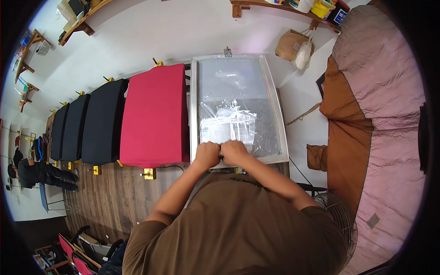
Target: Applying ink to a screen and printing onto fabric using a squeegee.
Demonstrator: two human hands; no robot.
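Observation:
A framed screen (229, 80) with translucent mesh and streaks of white ink lies in front of me, its aluminium frame (279, 114) clamped at the far end. At its near part my left hand (207, 155) and my right hand (234, 153) sit close together, fingers curled tightly round a dark handle (221, 155) that is mostly hidden by them. Both fists are over the whitest patch of the mesh, near the frame's front edge.
A red cloth-covered board (153, 114) and several black ones (101, 121) run leftward. Another person (39, 176) stands far left. Shelves (82, 20) line the wall. A wire fan (341, 217) stands right, beside pink and brown hanging fabric (389, 165). Chairs (73, 254) crowd the lower left.

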